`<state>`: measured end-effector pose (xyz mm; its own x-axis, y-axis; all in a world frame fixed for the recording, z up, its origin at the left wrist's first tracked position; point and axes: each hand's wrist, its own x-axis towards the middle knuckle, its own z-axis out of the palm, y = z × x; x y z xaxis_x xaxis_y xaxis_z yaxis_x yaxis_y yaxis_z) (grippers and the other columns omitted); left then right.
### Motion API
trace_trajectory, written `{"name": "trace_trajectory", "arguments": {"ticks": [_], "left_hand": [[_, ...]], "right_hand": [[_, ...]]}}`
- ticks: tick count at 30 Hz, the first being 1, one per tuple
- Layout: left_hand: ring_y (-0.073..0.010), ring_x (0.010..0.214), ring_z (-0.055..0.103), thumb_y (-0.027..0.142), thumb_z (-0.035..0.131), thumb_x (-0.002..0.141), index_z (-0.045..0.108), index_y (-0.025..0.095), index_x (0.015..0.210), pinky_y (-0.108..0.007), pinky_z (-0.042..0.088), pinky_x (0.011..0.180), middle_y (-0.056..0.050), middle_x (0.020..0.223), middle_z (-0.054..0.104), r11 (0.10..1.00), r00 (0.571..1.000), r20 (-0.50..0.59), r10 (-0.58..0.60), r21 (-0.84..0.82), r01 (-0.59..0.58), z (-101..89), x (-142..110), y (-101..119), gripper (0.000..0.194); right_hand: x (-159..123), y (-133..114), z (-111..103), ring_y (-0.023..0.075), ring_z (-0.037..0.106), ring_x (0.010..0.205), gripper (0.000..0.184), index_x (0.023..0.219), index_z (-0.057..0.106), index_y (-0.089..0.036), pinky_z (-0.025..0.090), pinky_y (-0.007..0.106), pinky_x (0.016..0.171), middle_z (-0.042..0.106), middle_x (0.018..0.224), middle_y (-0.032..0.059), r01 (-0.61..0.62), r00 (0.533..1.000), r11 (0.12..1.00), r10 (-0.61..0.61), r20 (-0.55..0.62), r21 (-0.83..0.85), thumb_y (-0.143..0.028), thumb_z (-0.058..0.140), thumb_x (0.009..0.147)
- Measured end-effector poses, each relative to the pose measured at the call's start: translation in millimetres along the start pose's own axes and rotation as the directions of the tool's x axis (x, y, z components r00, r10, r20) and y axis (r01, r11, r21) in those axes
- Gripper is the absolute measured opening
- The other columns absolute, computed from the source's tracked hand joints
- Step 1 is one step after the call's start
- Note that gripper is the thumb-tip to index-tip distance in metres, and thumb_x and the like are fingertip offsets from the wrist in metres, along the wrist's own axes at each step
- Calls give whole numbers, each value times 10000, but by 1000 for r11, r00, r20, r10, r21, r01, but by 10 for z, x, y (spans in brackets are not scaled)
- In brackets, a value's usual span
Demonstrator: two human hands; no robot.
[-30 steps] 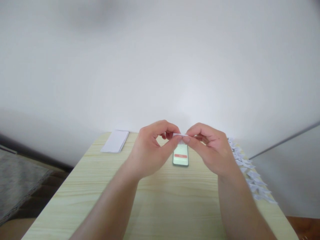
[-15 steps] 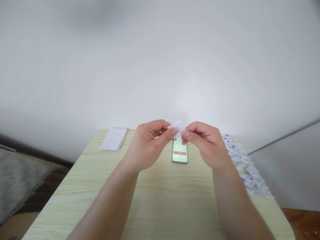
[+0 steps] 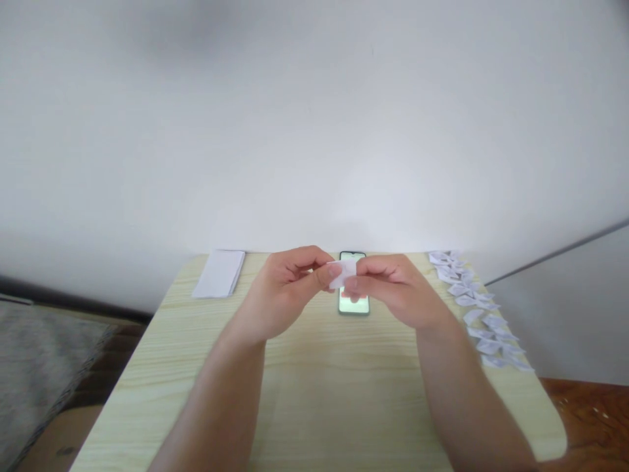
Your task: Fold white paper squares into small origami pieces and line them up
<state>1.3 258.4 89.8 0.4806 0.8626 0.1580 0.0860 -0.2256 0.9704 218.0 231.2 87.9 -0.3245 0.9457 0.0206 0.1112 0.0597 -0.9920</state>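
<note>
A small folded piece of white paper (image 3: 345, 272) is held up between both hands, above the table. My left hand (image 3: 289, 288) pinches its left side, with the thumb across the front. My right hand (image 3: 396, 288) grips the lower right of the paper between thumb and fingers. The fingertips behind the paper are partly hidden. Below and behind the hands lies a phone (image 3: 354, 307) with a lit screen, partly covered by the fingers and the paper.
A stack of white paper (image 3: 219, 274) lies at the table's back left. Several folded white paper pieces (image 3: 484, 321) line the right edge. The pale wooden table (image 3: 334, 393) meets a white wall (image 3: 314, 131) behind. A patterned rug (image 3: 44, 360) is at the left.
The paper has turned from a tilted position to a more level one. My right hand has shifted slightly left and down along it. The view has moved a little.
</note>
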Motion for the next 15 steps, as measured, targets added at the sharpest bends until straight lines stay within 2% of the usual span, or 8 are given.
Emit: {"name": "trace_trajectory", "arguments": {"ticks": [4,7,10,13,15], "left_hand": [[-163,808,641,324,697,958,688,197,1022,-288,491,715,-27,856,706,996,992,-130,-3,-91,-9,36,16,-50,143],[-159,781,641,291,694,959,653,209,1073,-287,488,711,-20,841,698,993,985,-174,-2,-113,-18,36,9,-62,146],[-134,737,597,245,671,969,636,218,1109,-264,463,694,1,785,662,987,986,-164,-5,-158,-21,23,8,-59,147],[-115,709,543,210,647,979,616,224,1093,-240,435,678,22,730,613,972,993,-116,-20,-235,-8,7,17,-66,120],[-111,701,526,207,641,980,613,214,1034,-239,423,668,20,730,595,959,997,-69,-28,-284,7,0,28,-79,62]], "right_hand": [[79,80,35,153,644,708,271,766,739,-172,472,281,664,715,749,25,-25,998,995,31,-55,93,-405,758,903],[96,102,45,154,655,721,307,779,753,-171,485,278,659,725,770,36,-37,999,996,36,4,82,-442,734,920],[81,107,14,162,666,752,224,995,750,-209,509,278,649,736,861,27,-10,999,993,4,49,117,-375,812,858],[59,103,-19,164,692,784,575,1293,608,-323,549,290,666,744,1018,6,98,995,967,-91,-39,237,-244,871,787],[47,99,-22,158,700,781,526,1267,621,-325,563,299,690,746,1019,4,172,984,952,-155,-88,252,-207,850,808]]}}
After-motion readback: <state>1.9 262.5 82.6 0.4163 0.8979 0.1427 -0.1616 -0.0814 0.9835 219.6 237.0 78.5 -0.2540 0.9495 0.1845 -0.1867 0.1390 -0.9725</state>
